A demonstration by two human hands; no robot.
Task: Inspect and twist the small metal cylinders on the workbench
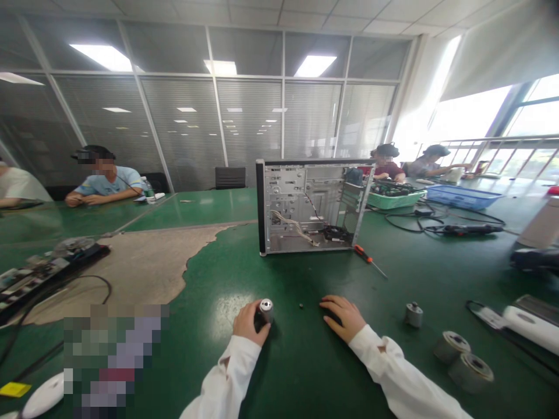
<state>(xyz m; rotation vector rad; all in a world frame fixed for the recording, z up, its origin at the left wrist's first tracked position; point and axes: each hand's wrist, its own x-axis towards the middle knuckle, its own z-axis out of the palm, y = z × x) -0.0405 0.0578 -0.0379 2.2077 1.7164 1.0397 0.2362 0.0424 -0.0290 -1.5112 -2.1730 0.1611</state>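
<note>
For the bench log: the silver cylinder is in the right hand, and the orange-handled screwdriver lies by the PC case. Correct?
Not quite. The head view shows the silver metal cylinder in the left hand, not the right hand. The orange-handled screwdriver does lie by the PC case.

Glaring daylight from the window [469, 113], warped edges.

Electronics workshop: green workbench [305, 279], opened PC tower [311, 206]
</note>
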